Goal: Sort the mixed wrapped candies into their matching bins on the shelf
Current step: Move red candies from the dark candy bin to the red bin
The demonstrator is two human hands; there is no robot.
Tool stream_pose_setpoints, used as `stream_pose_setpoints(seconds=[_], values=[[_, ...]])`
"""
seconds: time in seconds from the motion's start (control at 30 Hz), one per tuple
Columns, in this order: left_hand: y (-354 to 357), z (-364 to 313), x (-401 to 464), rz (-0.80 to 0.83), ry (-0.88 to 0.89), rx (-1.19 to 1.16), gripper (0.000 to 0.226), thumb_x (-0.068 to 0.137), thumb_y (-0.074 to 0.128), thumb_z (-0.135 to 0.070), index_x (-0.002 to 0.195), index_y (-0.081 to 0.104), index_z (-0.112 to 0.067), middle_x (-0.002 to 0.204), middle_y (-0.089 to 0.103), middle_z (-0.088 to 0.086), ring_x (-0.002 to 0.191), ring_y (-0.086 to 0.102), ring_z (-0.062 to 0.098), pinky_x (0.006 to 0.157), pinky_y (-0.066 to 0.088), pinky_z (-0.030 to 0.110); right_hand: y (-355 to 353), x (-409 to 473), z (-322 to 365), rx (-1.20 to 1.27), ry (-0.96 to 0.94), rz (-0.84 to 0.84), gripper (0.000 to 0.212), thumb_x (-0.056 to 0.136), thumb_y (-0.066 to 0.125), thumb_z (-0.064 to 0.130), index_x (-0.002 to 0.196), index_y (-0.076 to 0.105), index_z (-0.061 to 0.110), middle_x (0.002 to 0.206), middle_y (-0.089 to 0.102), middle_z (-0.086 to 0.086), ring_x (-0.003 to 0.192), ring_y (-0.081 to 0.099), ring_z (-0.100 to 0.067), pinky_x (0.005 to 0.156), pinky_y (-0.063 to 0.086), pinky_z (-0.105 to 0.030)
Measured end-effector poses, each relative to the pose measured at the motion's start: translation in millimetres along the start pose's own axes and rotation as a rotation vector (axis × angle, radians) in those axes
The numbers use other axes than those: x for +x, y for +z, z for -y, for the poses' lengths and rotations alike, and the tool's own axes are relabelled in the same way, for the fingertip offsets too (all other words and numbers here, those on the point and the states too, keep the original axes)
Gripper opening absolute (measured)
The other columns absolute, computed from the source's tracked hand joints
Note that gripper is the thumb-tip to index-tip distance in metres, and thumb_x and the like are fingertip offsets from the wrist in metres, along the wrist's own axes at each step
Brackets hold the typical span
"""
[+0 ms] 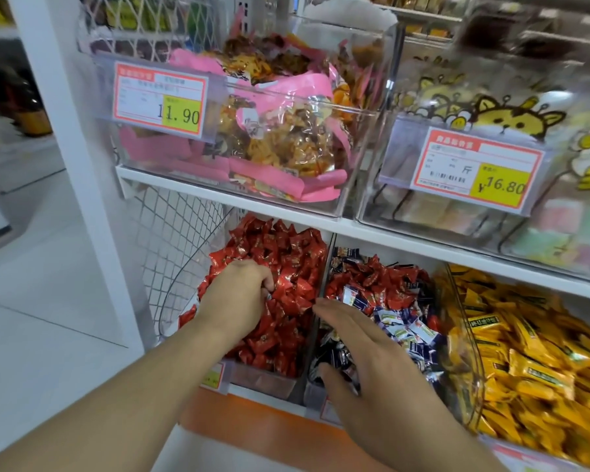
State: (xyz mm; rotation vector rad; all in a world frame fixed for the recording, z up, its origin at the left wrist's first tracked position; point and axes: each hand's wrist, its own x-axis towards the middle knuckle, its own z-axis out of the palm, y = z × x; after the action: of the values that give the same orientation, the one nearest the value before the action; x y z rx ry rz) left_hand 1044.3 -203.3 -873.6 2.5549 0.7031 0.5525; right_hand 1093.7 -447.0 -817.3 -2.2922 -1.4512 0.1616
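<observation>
The lower shelf holds three clear bins. In the left bin, a pile of red wrapped candies (286, 267); my left hand (239, 298) is curled into it, its fingertips pinching a small wrapped candy (269, 296) with a silvery edge. The middle bin holds blue-and-white candies (409, 330) mixed with red candies (378, 279) at its back. My right hand (365, 345) hovers flat over this bin's front, fingers straight and holding nothing. A clear divider wall (323, 274) separates these two bins. The right bin is full of yellow wrapped candies (525, 356).
Above, a white shelf board (286, 212) carries a clear bin of pink snack packs (269, 144) tagged 11.90 (160, 100) and a bin of cartoon-print packs (504, 114) tagged 16.80 (474, 172). A wire mesh panel (171, 240) and white post (75, 148) stand left.
</observation>
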Motion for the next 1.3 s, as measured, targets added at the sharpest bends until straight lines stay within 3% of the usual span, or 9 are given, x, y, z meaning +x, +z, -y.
stream_pose_setpoints(seconds=[0.1,0.23,0.4,0.6,0.73,0.83,0.93,1.1,1.3], values=[[-10.1,-8.1,-2.2,-0.058,-0.025,-0.039,0.019,0.090,0.070,-0.011,0.084,0.071,-0.029,0.092,0.062,-0.013,0.085,0.059,0.007,0.075,0.050,0.026,-1.5,-2.2,-0.8,0.017,-0.001,-0.003,0.071,0.102,0.057,0.037,0.157,0.015,0.052,0.158,0.008,0.042,0.137,0.006,0.025,0.100,0.009,0.006],[-40.5,-22.9,-8.0,-0.105,-0.137,-0.203,0.016,0.091,0.073,-0.019,0.087,0.072,-0.034,0.084,0.067,-0.018,0.077,0.062,-0.003,0.061,0.041,0.008,-4.5,-5.1,-4.1,0.045,0.029,-0.028,0.068,0.102,0.057,0.037,0.155,0.017,0.052,0.158,0.013,0.039,0.136,0.012,0.023,0.098,0.012,0.006],[-75.4,-56.1,-23.5,-0.034,-0.059,-0.566,0.018,0.088,0.080,-0.014,0.086,0.078,-0.032,0.086,0.075,-0.011,0.086,0.070,0.004,0.081,0.056,0.019,-10.6,-2.9,-3.6,0.121,0.103,-0.118,0.061,0.103,0.057,0.038,0.153,0.025,0.050,0.155,0.030,0.032,0.134,0.026,0.016,0.090,0.017,0.010],[-71.1,-104.3,-41.2,0.271,0.035,-0.741,0.010,0.085,0.084,-0.017,0.089,0.079,-0.025,0.086,0.078,-0.005,0.085,0.075,0.011,0.084,0.062,0.032,-21.4,-7.3,-8.2,0.256,0.134,-0.390,0.033,0.091,0.072,0.041,0.118,0.054,0.045,0.104,0.063,0.027,0.103,0.059,0.006,0.082,0.053,-0.022],[-65.1,-103.5,-39.8,0.320,0.040,-0.770,0.011,0.086,0.083,-0.013,0.090,0.079,-0.021,0.087,0.078,-0.003,0.086,0.075,0.013,0.085,0.062,0.031,-33.9,-11.1,-14.1,0.208,0.109,-0.380,0.036,0.088,0.075,0.037,0.118,0.058,0.047,0.091,0.062,0.017,0.091,0.063,-0.006,0.074,0.054,-0.031],[-64.2,-95.8,-38.5,0.332,0.046,-0.708,0.012,0.089,0.081,-0.015,0.095,0.079,-0.025,0.091,0.077,-0.008,0.089,0.073,0.007,0.086,0.060,0.024,-39.2,-9.0,-18.3,0.085,0.132,-0.378,0.017,0.088,0.075,0.036,0.099,0.062,0.040,0.079,0.059,0.015,0.078,0.060,-0.007,0.063,0.051,-0.029],[-59.5,-70.5,-31.6,0.190,0.018,-0.497,0.017,0.094,0.073,-0.019,0.098,0.075,-0.036,0.094,0.074,-0.015,0.091,0.069,0.000,0.084,0.055,0.016,-39.4,-7.4,-30.0,-0.042,0.222,-0.347,0.018,0.091,0.073,0.035,0.107,0.065,0.035,0.096,0.063,0.017,0.078,0.061,-0.003,0.069,0.056,-0.028],[-44.6,-29.5,-24.4,0.104,-0.019,-0.245,0.031,0.095,0.068,-0.011,0.108,0.069,-0.039,0.103,0.067,-0.025,0.097,0.060,-0.010,0.090,0.048,0.008,-34.7,-8.4,-33.8,-0.090,0.271,-0.272,0.045,0.091,0.073,0.021,0.134,0.061,0.026,0.132,0.062,0.008,0.117,0.062,-0.016,0.097,0.048,-0.024],[-21.5,-20.8,-11.3,0.226,0.106,-0.051,0.044,0.102,0.061,-0.023,0.144,0.057,-0.036,0.151,0.050,-0.021,0.139,0.046,0.003,0.115,0.031,0.019,-16.2,-2.5,-6.7,-0.030,0.014,-0.060,0.069,0.102,0.058,0.026,0.156,0.023,0.051,0.157,0.016,0.041,0.144,0.009,0.020,0.107,0.007,0.002]])
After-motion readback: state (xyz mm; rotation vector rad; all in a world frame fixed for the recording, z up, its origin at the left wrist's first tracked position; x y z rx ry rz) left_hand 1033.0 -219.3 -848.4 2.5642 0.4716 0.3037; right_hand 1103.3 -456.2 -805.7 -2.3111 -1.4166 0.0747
